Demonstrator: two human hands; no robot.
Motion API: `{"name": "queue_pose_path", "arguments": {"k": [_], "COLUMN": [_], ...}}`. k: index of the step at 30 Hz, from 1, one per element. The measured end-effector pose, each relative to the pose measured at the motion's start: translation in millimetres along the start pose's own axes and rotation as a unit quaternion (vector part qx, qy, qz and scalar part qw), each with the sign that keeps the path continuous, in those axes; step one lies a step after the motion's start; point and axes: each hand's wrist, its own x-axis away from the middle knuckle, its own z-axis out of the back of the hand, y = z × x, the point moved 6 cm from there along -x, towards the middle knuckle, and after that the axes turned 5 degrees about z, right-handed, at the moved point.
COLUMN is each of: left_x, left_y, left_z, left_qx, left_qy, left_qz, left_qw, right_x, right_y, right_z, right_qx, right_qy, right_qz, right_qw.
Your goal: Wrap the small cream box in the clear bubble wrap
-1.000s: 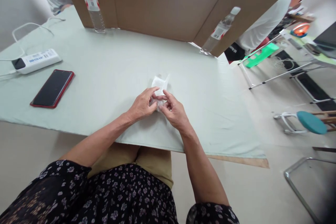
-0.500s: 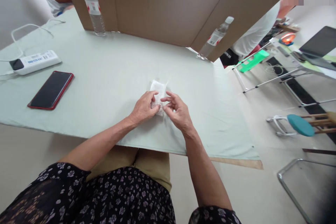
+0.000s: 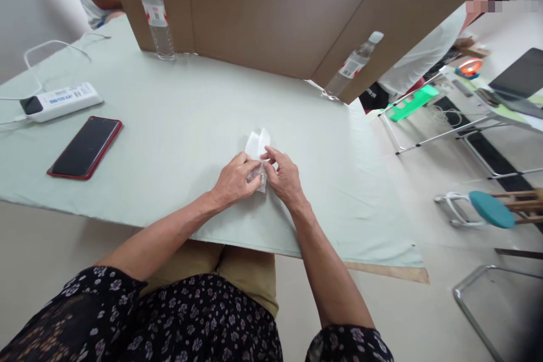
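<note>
A small, see-through plastic packet (image 3: pixel 262 184) with a white upper part lies on the cloth-covered table in front of me. Its white top stands up in two flaps. My left hand (image 3: pixel 236 182) grips the packet's left side, thumb and forefinger bent over it. At the right edge, the thumb and forefinger of my right hand (image 3: pixel 285 177) close on the packet, the other fingers curled. Both hands partly cover the packet, and what is inside cannot be made out.
A phone (image 3: pixel 85 147) in a red case and a white power strip (image 3: pixel 63 102) lie at left. Water bottles stand at the back left (image 3: pixel 156 17) and back right (image 3: pixel 354 65), against a cardboard panel (image 3: pixel 254 11). Other people are partly visible behind it. A teal stool (image 3: pixel 492 209) stands right.
The packet's white top now rises in two distinct flaps. My right hand's fingers have come closer together at its edge. The whole view has shifted slightly.
</note>
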Motion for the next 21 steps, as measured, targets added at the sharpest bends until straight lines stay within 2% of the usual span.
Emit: {"name": "queue_pose_path", "arguments": {"k": [6, 10, 14, 18, 21], "left_x": [0, -1, -1, -1, 0], "left_y": [4, 3, 0, 0, 1], "left_z": [0.0, -0.2, -0.9, -1.2, -0.9], "left_qx": [-0.033, -0.046, -0.038, -0.036, -0.036], "left_qy": [-0.015, -0.007, 0.002, 0.007, 0.01], "left_qz": [-0.009, -0.013, -0.014, -0.018, -0.023], "left_qw": [0.999, 0.999, 0.999, 0.999, 0.999], "right_x": [-2, -1, -3, -10, -23], "right_y": [7, 8, 26, 49, 51], "right_z": [-9, -4, 9, 1, -10], "right_qx": [0.022, -0.029, -0.09, -0.16, -0.184], "right_qy": [-0.015, 0.019, 0.069, 0.012, -0.032], "right_qz": [-0.008, -0.035, -0.14, -0.287, -0.327], "right_qw": [1.0, 0.999, 0.984, 0.944, 0.926]}}
